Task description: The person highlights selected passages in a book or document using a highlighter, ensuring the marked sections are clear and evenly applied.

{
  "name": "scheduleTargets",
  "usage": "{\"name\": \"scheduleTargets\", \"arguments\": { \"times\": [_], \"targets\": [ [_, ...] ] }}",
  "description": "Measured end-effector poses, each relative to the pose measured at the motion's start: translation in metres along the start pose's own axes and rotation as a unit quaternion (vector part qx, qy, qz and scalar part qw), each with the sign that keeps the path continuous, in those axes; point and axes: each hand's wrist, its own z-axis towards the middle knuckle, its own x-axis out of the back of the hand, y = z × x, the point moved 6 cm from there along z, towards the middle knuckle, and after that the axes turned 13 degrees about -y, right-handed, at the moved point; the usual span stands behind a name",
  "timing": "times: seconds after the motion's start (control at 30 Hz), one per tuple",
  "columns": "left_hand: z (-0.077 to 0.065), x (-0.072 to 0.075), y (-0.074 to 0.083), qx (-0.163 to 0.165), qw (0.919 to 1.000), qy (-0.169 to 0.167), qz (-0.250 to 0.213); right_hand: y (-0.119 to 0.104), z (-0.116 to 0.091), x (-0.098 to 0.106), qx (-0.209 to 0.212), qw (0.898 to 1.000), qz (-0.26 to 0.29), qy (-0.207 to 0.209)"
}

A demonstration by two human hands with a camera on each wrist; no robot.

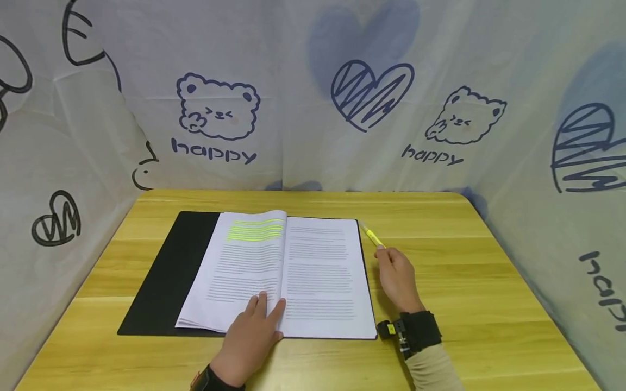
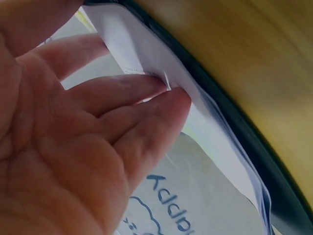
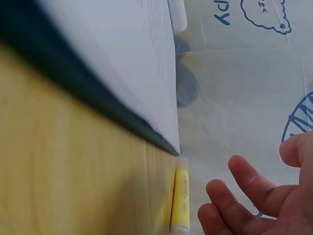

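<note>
A black folder [image 1: 161,277] lies spread on the table with printed white pages inside. Yellow highlighting marks several lines at the top of the left page [image 1: 239,266]; the right page [image 1: 320,255] has plain print. My left hand [image 1: 251,331] rests near the lower fold, its fingers extended over the paper [image 2: 146,49]. A yellow highlighter [image 1: 373,234] with a pale end lies on the wood beyond the folder's top right corner. My right hand [image 1: 398,277] is at its near end, and in the right wrist view the fingers stand apart beside the highlighter [image 3: 181,196].
The wooden table [image 1: 489,315] extends to both sides of the folder. White fabric walls [image 1: 293,108] with drawn bears and hearts rise behind and beside it. A black band [image 1: 423,331] with a small camera sits on the right wrist.
</note>
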Motion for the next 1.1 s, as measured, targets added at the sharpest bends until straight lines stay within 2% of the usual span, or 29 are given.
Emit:
{"name": "scheduleTargets", "arguments": {
  "times": [0.2,0.43,0.63,0.73,0.87,0.97,1.03,1.1],
  "targets": [
    [0.006,0.001,0.012,0.005,0.9996,0.009,0.027,0.002,0.0,-0.001,-0.013,1.0,0.004,-0.002],
    [0.004,0.005,0.011,0.012,0.9991,-0.009,0.04,0.0,0.001,-0.001,-0.019,1.0,-0.002,-0.006],
    [0.006,0.013,0.005,0.014,0.9988,0.021,0.043,0.003,0.001,0.005,-0.019,0.999,-0.037,0.006],
    [0.008,0.015,0.001,0.015,0.9995,0.014,0.023,0.004,0.003,0.005,-0.021,0.996,-0.086,-0.012],
    [0.007,0.014,-0.005,0.016,0.9997,-0.006,-0.02,0.01,0.003,-0.001,-0.048,0.985,-0.147,-0.073],
    [0.006,0.013,-0.01,0.015,0.9983,-0.014,-0.054,0.015,0.002,-0.005,-0.072,0.976,-0.172,-0.115],
    [0.005,0.013,-0.014,0.017,0.9969,-0.019,-0.074,0.017,0.002,-0.005,-0.073,0.972,-0.186,-0.124],
    [0.004,0.012,-0.017,0.02,0.9955,-0.025,-0.089,0.017,0.002,-0.004,-0.066,0.972,-0.195,-0.116]
  ]
}}
